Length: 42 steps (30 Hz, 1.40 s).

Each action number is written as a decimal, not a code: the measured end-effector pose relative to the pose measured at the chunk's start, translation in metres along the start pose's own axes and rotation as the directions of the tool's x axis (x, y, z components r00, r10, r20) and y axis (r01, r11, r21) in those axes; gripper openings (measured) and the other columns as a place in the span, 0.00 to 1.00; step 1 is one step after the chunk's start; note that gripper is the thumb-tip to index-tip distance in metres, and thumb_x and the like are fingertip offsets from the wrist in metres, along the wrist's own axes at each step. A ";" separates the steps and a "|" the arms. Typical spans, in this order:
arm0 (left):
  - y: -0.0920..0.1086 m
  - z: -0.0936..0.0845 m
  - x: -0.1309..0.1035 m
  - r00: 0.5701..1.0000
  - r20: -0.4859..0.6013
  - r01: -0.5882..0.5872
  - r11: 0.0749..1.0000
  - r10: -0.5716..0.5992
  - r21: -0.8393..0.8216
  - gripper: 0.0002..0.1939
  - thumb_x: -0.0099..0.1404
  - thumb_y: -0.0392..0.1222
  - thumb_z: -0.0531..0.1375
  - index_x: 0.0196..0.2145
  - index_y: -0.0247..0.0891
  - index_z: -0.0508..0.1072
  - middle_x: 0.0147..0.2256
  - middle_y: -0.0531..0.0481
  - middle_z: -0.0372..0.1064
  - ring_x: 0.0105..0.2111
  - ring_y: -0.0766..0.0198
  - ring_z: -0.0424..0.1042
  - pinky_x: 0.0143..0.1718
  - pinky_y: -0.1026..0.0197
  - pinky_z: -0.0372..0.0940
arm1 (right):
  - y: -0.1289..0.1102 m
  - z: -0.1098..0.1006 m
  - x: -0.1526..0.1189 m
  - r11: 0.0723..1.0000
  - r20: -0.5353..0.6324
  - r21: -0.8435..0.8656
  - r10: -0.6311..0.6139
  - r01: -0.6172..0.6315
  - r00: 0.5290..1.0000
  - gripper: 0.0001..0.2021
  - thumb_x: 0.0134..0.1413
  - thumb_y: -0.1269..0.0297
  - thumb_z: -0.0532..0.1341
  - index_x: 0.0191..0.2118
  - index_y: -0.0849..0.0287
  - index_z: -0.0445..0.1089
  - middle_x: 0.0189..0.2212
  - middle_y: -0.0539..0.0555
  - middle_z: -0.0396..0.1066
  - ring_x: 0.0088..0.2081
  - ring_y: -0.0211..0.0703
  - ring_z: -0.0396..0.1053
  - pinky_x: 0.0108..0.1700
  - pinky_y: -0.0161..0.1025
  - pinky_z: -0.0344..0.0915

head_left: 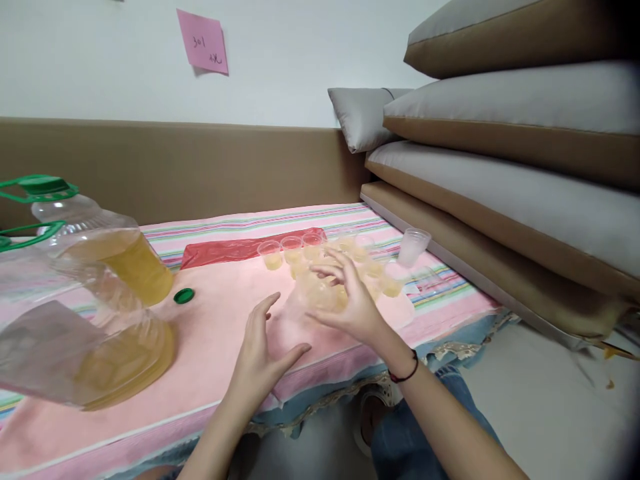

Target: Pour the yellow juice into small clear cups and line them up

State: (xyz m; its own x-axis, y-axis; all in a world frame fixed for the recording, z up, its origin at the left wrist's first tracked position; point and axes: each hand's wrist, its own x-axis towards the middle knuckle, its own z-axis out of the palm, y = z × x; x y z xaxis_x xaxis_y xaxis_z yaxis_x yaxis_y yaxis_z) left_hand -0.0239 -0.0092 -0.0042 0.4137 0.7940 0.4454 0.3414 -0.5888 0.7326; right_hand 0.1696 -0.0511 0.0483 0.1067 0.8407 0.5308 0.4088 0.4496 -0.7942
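My left hand (pixel 257 353) is held over the pink cloth, its thumb and fingers spread and nothing between them. To its right, my right hand (pixel 353 300) hovers at the group of small clear cups (pixel 273 257), several of them holding pale yellow liquid. Its fingers curve, with a wide gap to the thumb. Yellowish cups show blurred through that gap; I see no firm contact with any of them. The right hand hides part of the group.
Two large clear jugs of yellow liquid, a rear jug (pixel 135 263) and a front jug (pixel 130 360), stand at left. A green cap (pixel 184 295) lies beside them. Behind the cups is a red plastic bag (pixel 230 250). Stacked clear cups (pixel 414 247) and large cushions (pixel 500 153) are at right.
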 end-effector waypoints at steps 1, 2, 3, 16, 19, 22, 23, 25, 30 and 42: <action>0.000 0.000 0.000 1.000 -0.014 0.010 1.000 -0.010 -0.008 0.40 0.50 0.46 0.67 0.58 0.45 0.55 0.59 0.42 0.56 0.59 0.50 0.58 0.56 0.47 0.58 | -0.001 0.011 -0.002 1.000 0.040 0.007 0.005 -0.005 0.999 0.45 0.41 0.62 0.71 0.62 0.48 0.46 0.53 0.58 0.67 0.54 0.50 0.65 0.53 0.51 0.62; 0.000 0.000 0.001 0.999 -0.033 0.024 1.000 -0.025 -0.019 0.40 0.50 0.45 0.67 0.57 0.44 0.55 0.58 0.41 0.57 0.58 0.50 0.59 0.55 0.47 0.59 | -0.002 0.021 -0.003 1.000 0.077 0.013 0.009 -0.010 0.997 0.45 0.40 0.63 0.71 0.62 0.48 0.46 0.53 0.57 0.66 0.55 0.50 0.65 0.54 0.51 0.61; -0.001 -0.001 0.001 0.998 -0.050 0.041 0.999 -0.043 -0.035 0.39 0.50 0.44 0.67 0.57 0.43 0.55 0.57 0.40 0.58 0.58 0.50 0.60 0.54 0.47 0.59 | -0.003 0.029 -0.005 1.000 0.110 0.016 0.012 -0.014 0.994 0.45 0.40 0.62 0.71 0.62 0.48 0.47 0.53 0.57 0.66 0.55 0.50 0.64 0.55 0.51 0.61; -0.038 0.006 0.010 0.927 -0.084 0.316 0.881 -0.366 -0.351 0.30 0.45 0.45 0.69 0.44 0.40 0.62 0.51 0.40 0.66 0.51 0.52 0.68 0.51 0.47 0.62 | 0.074 -0.110 0.000 0.747 -0.714 -0.499 -0.069 -0.438 0.696 0.26 0.52 0.54 0.58 0.54 0.59 0.57 0.55 0.64 0.63 0.57 0.55 0.60 0.57 0.54 0.55; -0.046 0.010 0.011 0.928 -0.090 0.321 0.898 -0.362 -0.301 0.30 0.44 0.45 0.70 0.44 0.40 0.65 0.50 0.43 0.66 0.53 0.52 0.66 0.54 0.46 0.60 | 0.109 -0.156 -0.028 0.644 -0.802 -0.446 0.021 -0.622 0.597 0.35 0.39 0.52 0.64 0.51 0.67 0.58 0.52 0.75 0.62 0.56 0.70 0.57 0.56 0.64 0.50; -0.051 0.015 0.011 0.926 -0.104 0.325 0.906 -0.363 -0.270 0.31 0.44 0.45 0.70 0.45 0.41 0.65 0.49 0.44 0.67 0.52 0.53 0.67 0.56 0.46 0.59 | 0.134 -0.171 -0.050 0.562 -0.819 -0.394 0.144 -0.727 0.555 0.41 0.31 0.50 0.68 0.51 0.68 0.58 0.49 0.77 0.63 0.52 0.75 0.61 0.50 0.66 0.57; -0.052 0.016 0.010 0.923 -0.100 0.333 0.902 -0.372 -0.276 0.31 0.44 0.45 0.70 0.45 0.40 0.64 0.48 0.44 0.67 0.52 0.53 0.67 0.55 0.47 0.59 | 0.140 -0.172 -0.054 0.546 -0.812 -0.389 0.176 -0.742 0.556 0.42 0.30 0.49 0.68 0.52 0.67 0.58 0.48 0.76 0.64 0.51 0.74 0.63 0.48 0.64 0.59; -0.054 0.020 0.010 0.914 -0.089 0.355 0.885 -0.397 -0.303 0.32 0.43 0.45 0.70 0.45 0.40 0.63 0.48 0.43 0.68 0.50 0.54 0.69 0.53 0.48 0.61 | 0.146 -0.173 -0.056 0.534 -0.794 -0.395 0.212 -0.748 0.570 0.42 0.32 0.49 0.67 0.54 0.64 0.56 0.48 0.73 0.65 0.50 0.69 0.65 0.46 0.60 0.62; -0.053 0.024 0.010 0.908 -0.100 0.352 0.868 -0.408 -0.350 0.34 0.43 0.43 0.70 0.46 0.41 0.61 0.47 0.44 0.69 0.48 0.56 0.71 0.49 0.50 0.65 | 0.136 -0.180 -0.047 0.517 -0.772 -0.449 0.187 -0.729 0.608 0.43 0.35 0.55 0.65 0.59 0.60 0.50 0.50 0.67 0.64 0.51 0.63 0.64 0.46 0.54 0.63; -0.050 0.021 0.008 0.904 -0.073 0.381 0.873 -0.421 -0.306 0.36 0.46 0.45 0.69 0.49 0.41 0.57 0.50 0.41 0.67 0.50 0.56 0.69 0.53 0.48 0.61 | 0.117 -0.182 -0.028 0.361 -0.689 -0.556 0.304 -0.749 0.658 0.45 0.29 0.67 0.69 0.59 0.55 0.56 0.47 0.65 0.70 0.48 0.73 0.66 0.46 0.65 0.58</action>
State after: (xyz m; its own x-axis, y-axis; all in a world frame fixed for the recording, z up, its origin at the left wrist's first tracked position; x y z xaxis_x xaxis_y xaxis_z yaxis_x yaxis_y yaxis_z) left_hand -0.0197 0.0238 -0.0483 0.1687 0.9767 0.1324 0.1977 -0.1651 0.9663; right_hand 0.3796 -0.0768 -0.0057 0.8192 0.4817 0.3114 0.5711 -0.6352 -0.5200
